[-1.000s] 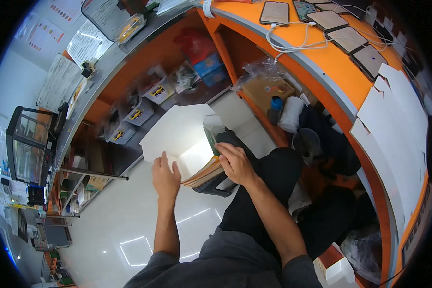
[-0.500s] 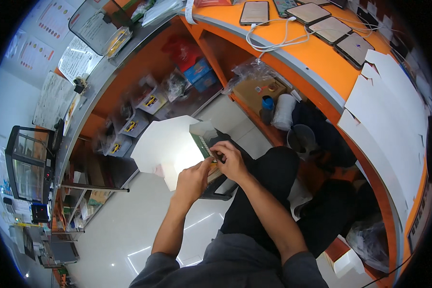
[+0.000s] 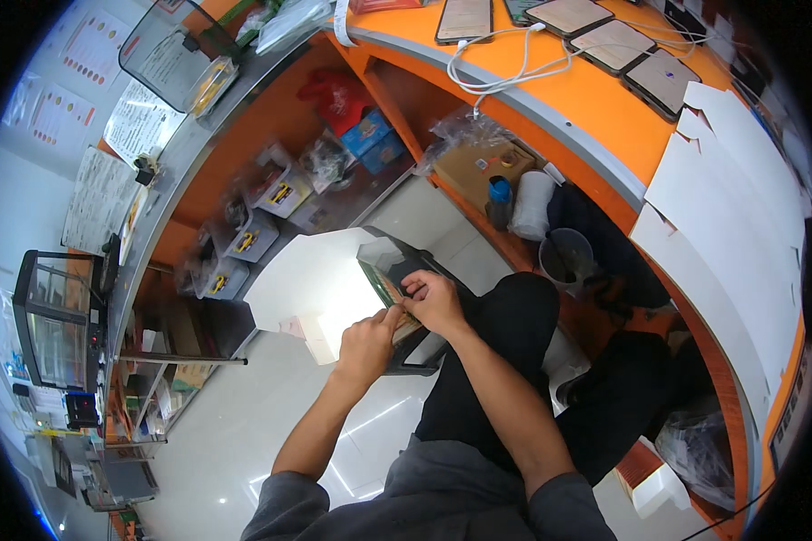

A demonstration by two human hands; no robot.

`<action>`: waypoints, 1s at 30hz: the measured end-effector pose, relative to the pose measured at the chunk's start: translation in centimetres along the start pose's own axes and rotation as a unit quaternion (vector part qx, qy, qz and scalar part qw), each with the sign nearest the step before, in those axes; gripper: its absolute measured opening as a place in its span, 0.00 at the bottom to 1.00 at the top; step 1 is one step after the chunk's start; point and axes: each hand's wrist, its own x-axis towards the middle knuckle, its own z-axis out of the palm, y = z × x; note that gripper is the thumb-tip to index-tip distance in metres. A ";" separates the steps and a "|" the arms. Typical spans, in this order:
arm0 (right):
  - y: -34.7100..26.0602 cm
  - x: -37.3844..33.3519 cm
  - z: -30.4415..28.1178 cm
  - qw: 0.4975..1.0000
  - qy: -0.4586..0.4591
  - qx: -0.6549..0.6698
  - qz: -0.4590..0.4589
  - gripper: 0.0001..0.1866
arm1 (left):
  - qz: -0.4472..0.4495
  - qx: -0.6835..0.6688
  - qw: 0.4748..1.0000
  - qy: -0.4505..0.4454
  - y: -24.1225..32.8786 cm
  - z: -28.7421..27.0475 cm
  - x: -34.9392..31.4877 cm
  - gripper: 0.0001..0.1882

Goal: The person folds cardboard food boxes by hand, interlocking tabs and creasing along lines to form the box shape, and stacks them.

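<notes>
A cardboard box with bright white inner faces and a green printed side rests over a black stool in front of my knees. Its white panels spread out to the left. My left hand is closed on the near edge of the box, thumb reaching toward the right hand. On the right side of the same edge, my right hand pinches the cardboard with curled fingers. The thumbs nearly meet there. What lies under the fingertips is partly hidden.
An orange counter curves around, with several phones, white cables and white sheets. Below are a bin, a bubble-wrap roll and a carton. Plastic tubs line the left shelf.
The green side of the box now leans over more, and its printed face shows less. My right fingers have lifted and loosened a little. The whole view has shifted slightly.
</notes>
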 end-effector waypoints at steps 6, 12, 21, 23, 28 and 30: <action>-0.2 -0.4 -0.2 0.998 -0.023 -0.033 -0.042 0.17 | -0.002 0.028 0.999 -0.038 0.1 0.0 -0.1 0.22; 0.0 -0.4 -0.5 0.997 -0.048 -0.033 -0.055 0.15 | 0.017 0.089 0.992 -0.085 0.7 0.1 -0.9 0.22; -0.1 -0.7 -0.1 0.995 -0.045 -0.051 -0.079 0.15 | 0.054 0.037 0.995 0.071 -2.8 -2.6 1.8 0.23; -0.8 -0.8 0.0 0.995 -0.046 -0.041 -0.075 0.15 | 0.087 0.053 0.991 0.092 -4.0 -2.5 2.5 0.19; -0.9 -0.6 0.5 0.976 -0.001 -0.132 -0.173 0.13 | 0.155 0.019 0.984 0.088 -6.2 -0.5 2.4 0.11; -1.4 -0.9 0.6 0.966 0.009 -0.172 -0.192 0.12 | 0.168 0.018 0.983 0.068 -6.1 -0.5 1.8 0.13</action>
